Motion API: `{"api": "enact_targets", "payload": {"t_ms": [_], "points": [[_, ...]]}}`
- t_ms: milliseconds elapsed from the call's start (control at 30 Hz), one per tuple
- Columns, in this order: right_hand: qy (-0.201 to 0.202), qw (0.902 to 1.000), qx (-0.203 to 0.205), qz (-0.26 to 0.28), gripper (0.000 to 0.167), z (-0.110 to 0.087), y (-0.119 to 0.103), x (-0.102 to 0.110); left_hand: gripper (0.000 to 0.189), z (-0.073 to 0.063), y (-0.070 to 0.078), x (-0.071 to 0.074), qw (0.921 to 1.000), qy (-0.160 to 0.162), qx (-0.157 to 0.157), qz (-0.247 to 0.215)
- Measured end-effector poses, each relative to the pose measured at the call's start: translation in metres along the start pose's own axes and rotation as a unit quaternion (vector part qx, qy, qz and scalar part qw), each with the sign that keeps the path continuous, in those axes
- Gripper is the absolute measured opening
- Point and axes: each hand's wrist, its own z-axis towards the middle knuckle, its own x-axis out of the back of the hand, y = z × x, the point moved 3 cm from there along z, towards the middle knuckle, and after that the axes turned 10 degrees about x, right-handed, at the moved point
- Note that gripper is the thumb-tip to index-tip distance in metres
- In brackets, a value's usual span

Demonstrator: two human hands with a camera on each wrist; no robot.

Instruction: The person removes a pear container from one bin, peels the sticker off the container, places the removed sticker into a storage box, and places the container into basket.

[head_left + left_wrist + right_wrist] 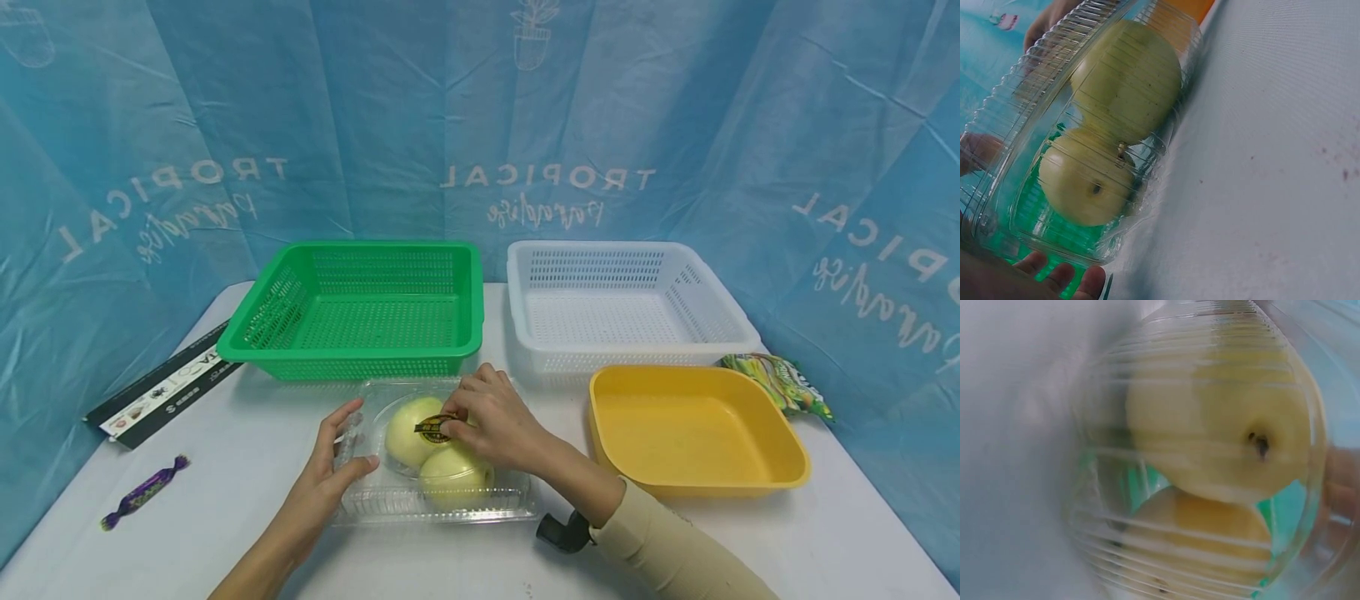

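A clear plastic clamshell box [397,504], holding two pale yellow-green round fruits like apples or pears [453,475], sits mid-table. On its lid is a black and gold label [432,428]. My right hand [491,421] is over the lid, its thumb and forefinger pinching the label's right end. At the box's left side is my left hand [333,462], fingers spread and fairly straight, the thumb lying by the near left corner. The left wrist view shows its fingertips [1060,275] beside the box's end. Through the plastic, the right wrist view shows both fruits [1222,425].
Behind the box stand a green basket [360,367] and a white basket [637,346]. To the right are a yellow basin [697,425] and a green snack packet [783,383]. A black long box [165,392] and purple wrapped candy [146,492] lie left.
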Motion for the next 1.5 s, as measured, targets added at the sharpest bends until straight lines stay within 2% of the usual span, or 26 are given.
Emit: {"api": "enact_targets", "payload": {"t_ms": [367,667,1033,1300,1500], "points": [[0.02,0.9955,-0.023,0.09,0.008,-0.002,0.006,0.006,0.073,0.001,-0.002,0.001,1.0,-0.003,0.002,-0.001],[0.05,0.9882,-0.033,0.141,0.008,-0.01,0.012,0.022,0.072,0.001,-0.001,0.001,1.0,-0.008,0.001,-0.001],[0.079,0.985,-0.089,0.125,0.011,-0.035,0.027,0.058,0.072,-0.001,0.0,0.001,1.0,-0.009,-0.001,-0.001],[0.101,0.9771,-0.135,0.129,0.011,-0.065,0.045,0.08,0.071,-0.001,-0.002,0.001,0.9999,-0.011,0.002,-0.002],[0.112,0.9755,-0.16,0.101,0.012,-0.09,0.059,0.092,0.072,0.0,-0.001,0.001,0.9999,-0.01,-0.003,0.001]]}}
